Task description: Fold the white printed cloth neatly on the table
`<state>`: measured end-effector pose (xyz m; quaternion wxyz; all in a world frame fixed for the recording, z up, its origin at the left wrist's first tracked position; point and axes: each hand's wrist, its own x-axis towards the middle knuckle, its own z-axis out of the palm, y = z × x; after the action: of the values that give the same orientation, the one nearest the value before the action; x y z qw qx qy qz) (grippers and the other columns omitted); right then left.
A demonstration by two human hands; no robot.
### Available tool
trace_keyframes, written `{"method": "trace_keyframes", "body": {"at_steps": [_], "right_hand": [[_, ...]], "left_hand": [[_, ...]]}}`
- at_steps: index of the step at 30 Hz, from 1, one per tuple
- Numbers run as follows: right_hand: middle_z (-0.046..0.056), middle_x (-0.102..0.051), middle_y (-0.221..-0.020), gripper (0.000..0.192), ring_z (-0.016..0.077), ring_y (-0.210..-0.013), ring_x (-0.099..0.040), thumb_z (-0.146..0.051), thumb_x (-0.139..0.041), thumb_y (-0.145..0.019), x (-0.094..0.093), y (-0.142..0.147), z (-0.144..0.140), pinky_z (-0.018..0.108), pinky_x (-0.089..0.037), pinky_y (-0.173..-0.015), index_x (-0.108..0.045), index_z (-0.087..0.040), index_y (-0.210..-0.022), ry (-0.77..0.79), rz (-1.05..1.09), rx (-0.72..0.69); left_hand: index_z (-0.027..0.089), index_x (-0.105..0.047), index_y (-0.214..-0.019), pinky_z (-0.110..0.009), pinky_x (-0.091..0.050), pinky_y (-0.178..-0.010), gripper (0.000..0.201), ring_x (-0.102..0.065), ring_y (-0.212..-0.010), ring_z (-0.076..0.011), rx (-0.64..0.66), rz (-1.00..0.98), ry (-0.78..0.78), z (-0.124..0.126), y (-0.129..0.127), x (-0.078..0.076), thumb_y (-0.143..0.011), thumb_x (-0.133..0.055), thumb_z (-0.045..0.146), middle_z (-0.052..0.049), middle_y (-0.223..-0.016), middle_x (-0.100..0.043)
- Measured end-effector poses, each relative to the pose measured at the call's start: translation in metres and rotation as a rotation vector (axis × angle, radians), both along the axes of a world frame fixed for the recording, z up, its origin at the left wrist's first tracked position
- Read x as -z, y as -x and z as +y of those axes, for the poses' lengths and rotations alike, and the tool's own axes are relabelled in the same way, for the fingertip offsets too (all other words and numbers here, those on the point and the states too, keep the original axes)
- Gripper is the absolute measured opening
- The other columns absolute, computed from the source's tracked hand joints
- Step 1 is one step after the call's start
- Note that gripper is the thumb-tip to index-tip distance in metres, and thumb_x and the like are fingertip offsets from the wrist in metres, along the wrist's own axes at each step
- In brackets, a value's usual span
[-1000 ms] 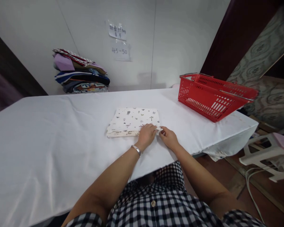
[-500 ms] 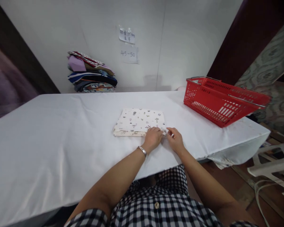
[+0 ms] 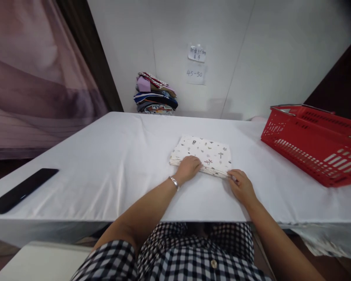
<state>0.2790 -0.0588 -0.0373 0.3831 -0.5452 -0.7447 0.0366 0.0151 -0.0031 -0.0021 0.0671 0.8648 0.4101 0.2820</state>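
Left hand [image 3: 188, 168] lies flat on the folded, square, white printed cotton cloth [image 3: 203, 153]; right hand [image 3: 241, 187] fingers pinch its near corner on the smooth white tabletop [image 3: 105, 164].

Black-and-white gingham shirt [image 3: 175, 253], small check, short sleeves ending above the elbows. One round pale button [image 3: 213, 264] on the front placket. Forearms bare. Thin silver bracelet [image 3: 173, 182] at the left wrist. Right wrist bare; no rings discernible on either hand.

Bare counter [image 3: 111, 164] lies open left of the folded cloth [image 3: 203, 154]; a red basket [image 3: 316, 144] blocks the right side.
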Motion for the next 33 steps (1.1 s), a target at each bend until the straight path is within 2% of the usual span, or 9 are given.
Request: {"method": "trace_keyframes", "body": {"at_steps": [4, 8, 14, 21, 24, 28, 33], "right_hand": [[0.007, -0.063, -0.101, 0.022, 0.0236, -0.097, -0.056, -0.033, -0.048, -0.083, 0.000, 0.000, 0.000, 0.039, -0.049, -0.080, -0.063, -0.023, -0.095, -0.009, -0.008, -0.002], [0.007, -0.063, -0.100, 0.021, 0.0230, -0.096, -0.056, -0.034, -0.047, -0.084, 0.000, 0.000, 0.001, 0.038, -0.049, -0.081, -0.063, -0.023, -0.093, -0.029, -0.028, 0.000], [0.007, -0.064, -0.097, 0.021, 0.0238, -0.094, -0.056, -0.034, -0.049, -0.085, -0.010, 0.006, 0.000, 0.040, -0.048, -0.083, -0.065, -0.023, -0.091, -0.071, -0.096, 0.019], [0.008, -0.063, -0.107, 0.029, 0.0256, -0.100, -0.055, -0.030, -0.046, -0.085, -0.028, 0.029, 0.013, 0.043, -0.046, -0.088, -0.064, -0.023, -0.107, -0.107, -0.234, -0.101], [0.009, -0.061, -0.117, 0.034, 0.0265, -0.107, -0.054, -0.030, -0.046, -0.085, -0.023, 0.035, 0.019, 0.045, -0.044, -0.091, -0.059, -0.022, -0.116, -0.056, -0.318, -0.163], [0.010, -0.055, -0.127, 0.040, 0.0271, -0.116, -0.050, -0.029, -0.045, -0.086, -0.010, 0.032, 0.019, 0.045, -0.041, -0.095, -0.052, -0.020, -0.125, -0.033, -0.394, -0.175], [0.009, -0.053, -0.131, 0.042, 0.0251, -0.120, -0.047, -0.026, -0.042, -0.089, -0.005, 0.030, 0.014, 0.044, -0.039, -0.097, -0.046, -0.021, -0.131, -0.049, -0.440, -0.180]], "left_hand": [[0.020, -0.065, -0.076, -0.034, -0.042, -0.086, 0.027, -0.058, -0.088, -0.0177, -0.203, -0.082, 0.046, 0.006, 0.060, -0.001, -0.090, -0.044, 0.031, -0.003, -0.089, -0.067], [0.022, -0.067, -0.077, -0.034, -0.042, -0.089, 0.022, -0.057, -0.095, -0.0186, -0.389, -0.234, 0.072, 0.007, 0.090, 0.003, -0.086, -0.049, 0.032, -0.002, -0.095, -0.067], [0.022, -0.065, -0.075, -0.028, -0.047, -0.079, 0.021, -0.060, -0.085, -0.0153, -0.441, -0.492, 0.236, 0.010, 0.090, 0.007, -0.084, -0.049, 0.031, 0.000, -0.094, -0.065], [0.021, -0.065, -0.076, -0.028, -0.047, -0.079, 0.016, -0.059, -0.086, -0.0155, -0.450, -0.530, 0.263, 0.012, 0.090, 0.009, -0.080, -0.051, 0.026, -0.001, -0.093, -0.065], [0.021, -0.065, -0.079, -0.028, -0.047, -0.079, 0.015, -0.059, -0.084, -0.0151, -0.447, -0.521, 0.249, 0.014, 0.090, 0.013, -0.080, -0.051, 0.025, -0.001, -0.094, -0.064], [0.021, -0.065, -0.088, -0.028, -0.049, -0.077, 0.018, -0.058, -0.078, -0.0138, -0.481, -0.504, 0.254, 0.015, 0.089, 0.015, -0.079, -0.051, 0.024, -0.001, -0.098, -0.063], [0.022, -0.060, -0.110, -0.029, -0.049, -0.082, 0.036, -0.061, -0.088, -0.0159, -0.533, -0.467, 0.293, 0.018, 0.087, 0.012, -0.077, -0.048, 0.017, -0.004, -0.112, -0.061]]}}
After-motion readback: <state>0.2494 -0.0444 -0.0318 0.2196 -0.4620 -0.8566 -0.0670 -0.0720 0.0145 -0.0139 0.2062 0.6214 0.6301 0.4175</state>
